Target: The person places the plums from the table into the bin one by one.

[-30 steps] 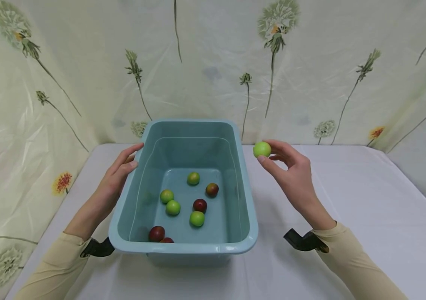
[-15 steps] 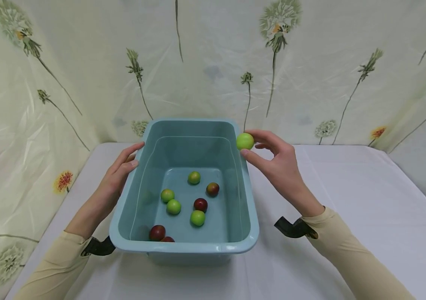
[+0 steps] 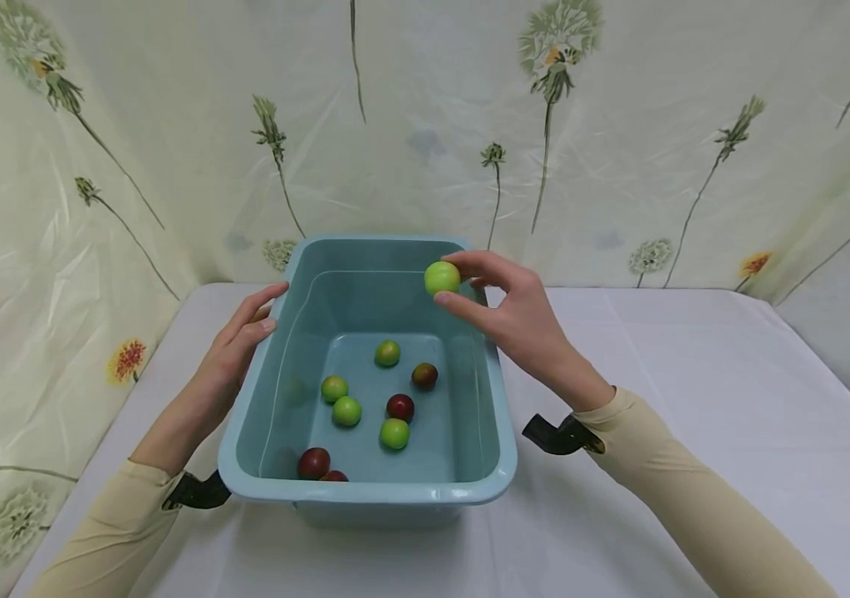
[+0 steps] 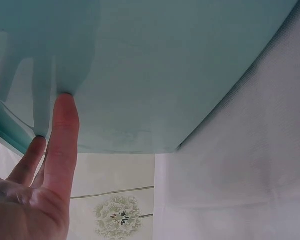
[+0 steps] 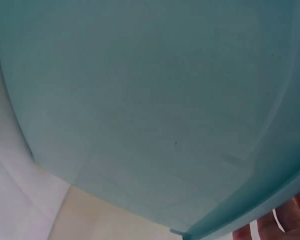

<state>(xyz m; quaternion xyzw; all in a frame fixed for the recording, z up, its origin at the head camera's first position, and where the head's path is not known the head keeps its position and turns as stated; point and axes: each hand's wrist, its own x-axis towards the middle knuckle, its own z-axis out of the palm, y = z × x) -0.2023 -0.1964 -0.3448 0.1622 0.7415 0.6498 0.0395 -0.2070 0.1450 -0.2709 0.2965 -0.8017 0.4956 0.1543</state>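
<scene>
A light blue plastic basin [image 3: 503, 415] holds several small round fruits, some green like this one [image 3: 394, 433] and some dark red like this one [image 3: 400, 407]. Above its far right part, my right hand [image 3: 525, 311] pinches a round green fruit [image 3: 443, 278] between thumb and fingers. At the left rim, my left hand [image 3: 226, 357] rests with its fingers extended. The left wrist view has its fingertips [image 4: 66, 102] against the basin's outer wall [image 4: 140, 75]. Only a few fingers [image 5: 290, 217] of my right hand show past the rim in the right wrist view; the fruit is hidden there.
The basin stands on a table with a white cloth [image 3: 664, 498]. Behind the table hangs a pale curtain [image 3: 425, 108] printed with dandelions. A black strap mount [image 3: 562, 434] sits at my right wrist, close to the basin's right side.
My right hand has carried the green fruit leftward, from beside the basin to over its inside. My left hand and the fruits in the basin have stayed where they were.
</scene>
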